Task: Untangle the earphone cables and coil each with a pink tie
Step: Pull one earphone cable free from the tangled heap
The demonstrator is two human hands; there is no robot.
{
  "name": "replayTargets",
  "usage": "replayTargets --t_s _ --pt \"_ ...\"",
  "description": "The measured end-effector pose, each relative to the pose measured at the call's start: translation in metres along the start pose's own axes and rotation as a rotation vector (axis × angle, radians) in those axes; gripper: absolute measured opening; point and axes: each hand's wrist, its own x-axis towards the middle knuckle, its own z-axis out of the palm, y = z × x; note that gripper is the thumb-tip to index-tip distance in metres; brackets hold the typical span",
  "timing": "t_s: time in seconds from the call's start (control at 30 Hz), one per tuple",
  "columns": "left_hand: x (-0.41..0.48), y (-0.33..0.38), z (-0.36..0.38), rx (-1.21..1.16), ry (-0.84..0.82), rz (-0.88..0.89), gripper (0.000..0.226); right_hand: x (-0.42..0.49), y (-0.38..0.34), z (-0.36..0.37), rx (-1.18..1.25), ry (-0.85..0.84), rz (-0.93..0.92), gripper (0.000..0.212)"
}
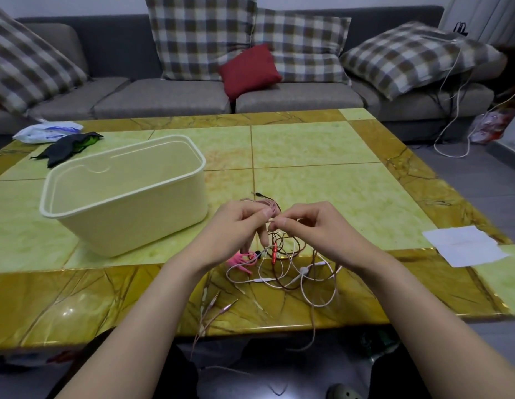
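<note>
A tangle of earphone cables [290, 272], white, brown and red, lies on the near part of the yellow-green table [308, 145]. My left hand [239, 226] and my right hand [311, 223] meet above it, fingertips pinched together on a thin cable raised from the tangle. A small coil of brown cable [269, 204] shows just behind my left fingers. Pink ties [241, 260] lie on the table under my left wrist. Two gold jack plugs [221, 305] rest near the front edge, and their cords hang off the table.
A cream plastic tub [123, 194] stands to the left of my hands. A white paper sheet [465, 244] lies at the right edge. A black cloth [67, 148] and a white bag [47, 132] sit at the far left. A grey sofa [164, 93] with cushions stands behind.
</note>
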Motion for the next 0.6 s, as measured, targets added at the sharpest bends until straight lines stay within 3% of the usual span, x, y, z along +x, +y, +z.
replayTargets --t_s 0.13,0.23,0.37,0.47,0.6 --pt "0.0 0.004 -0.004 -0.07 -0.161 -0.091 0.048 0.003 0.008 -0.003 -0.298 0.113 -0.05 0.011" --pt "-0.002 0.004 -0.009 -0.106 -0.242 -0.159 0.042 0.003 0.009 -0.005 -0.564 0.184 -0.163 0.019" --pt "-0.006 0.0 -0.016 -0.462 -0.365 -0.193 0.034 0.005 0.013 -0.01 -0.47 0.312 -0.235 0.022" --pt "-0.005 -0.002 -0.021 -0.792 -0.423 -0.111 0.035 0.007 0.013 -0.004 -0.518 0.355 -0.273 0.014" --pt "-0.001 -0.008 -0.023 -0.861 -0.398 -0.074 0.038 0.008 0.016 0.007 -0.619 0.277 -0.231 0.015"
